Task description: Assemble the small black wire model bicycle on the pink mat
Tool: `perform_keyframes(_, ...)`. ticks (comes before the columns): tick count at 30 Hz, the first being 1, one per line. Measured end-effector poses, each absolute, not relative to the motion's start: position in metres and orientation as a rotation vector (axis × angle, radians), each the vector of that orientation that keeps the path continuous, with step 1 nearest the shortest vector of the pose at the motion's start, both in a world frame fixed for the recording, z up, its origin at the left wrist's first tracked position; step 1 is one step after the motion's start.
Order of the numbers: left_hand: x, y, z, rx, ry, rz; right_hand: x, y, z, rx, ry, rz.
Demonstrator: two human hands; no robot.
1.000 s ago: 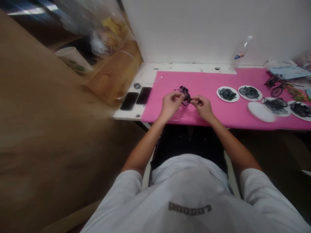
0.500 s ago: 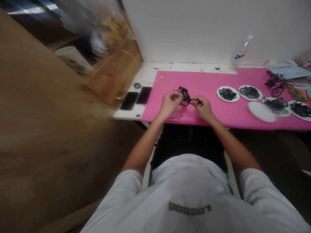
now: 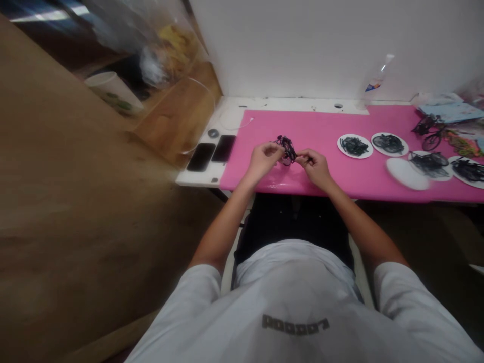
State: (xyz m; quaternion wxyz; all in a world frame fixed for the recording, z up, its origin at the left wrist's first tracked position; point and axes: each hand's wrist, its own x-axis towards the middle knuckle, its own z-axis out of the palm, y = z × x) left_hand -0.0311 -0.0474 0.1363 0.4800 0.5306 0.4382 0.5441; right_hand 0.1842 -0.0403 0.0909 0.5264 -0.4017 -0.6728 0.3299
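Note:
A small black model bicycle (image 3: 288, 148) is held just above the pink mat (image 3: 302, 126), tilted, with a thin wheel showing between my hands. My left hand (image 3: 265, 157) pinches it from the left with thumb and fingertips. On its other side, my right hand (image 3: 314, 165) has its fingers closed on the bicycle's right end. The fingertips hide the exact parts gripped, and the small details are too fine to make out.
White plates (image 3: 342, 150) with black parts and a white lid-like disc (image 3: 406, 174) lie at right. Behind them are another model bicycle (image 3: 431, 136), papers (image 3: 451, 112) and a clear bottle (image 3: 378, 78). Two phones (image 3: 200, 157) lie at the table's left end, beside a wooden box (image 3: 181, 111).
The bicycle has turned very slightly between my fingers. Both hands stay in nearly the same place and keep their grip.

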Motion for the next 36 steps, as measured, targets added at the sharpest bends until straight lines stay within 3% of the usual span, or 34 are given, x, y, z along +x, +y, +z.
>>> perform_keyframes(28, -0.040, -0.046, 0.133, 1.320, 0.897, 1.200, 0.186, -0.042, 0.094, -0.974, -1.631, 0.751)
perform_keyframes(36, -0.043, -0.037, 0.126, 1.412, 0.994, 1.317, 0.184, -0.044, 0.097, -0.975, -1.639, 0.759)
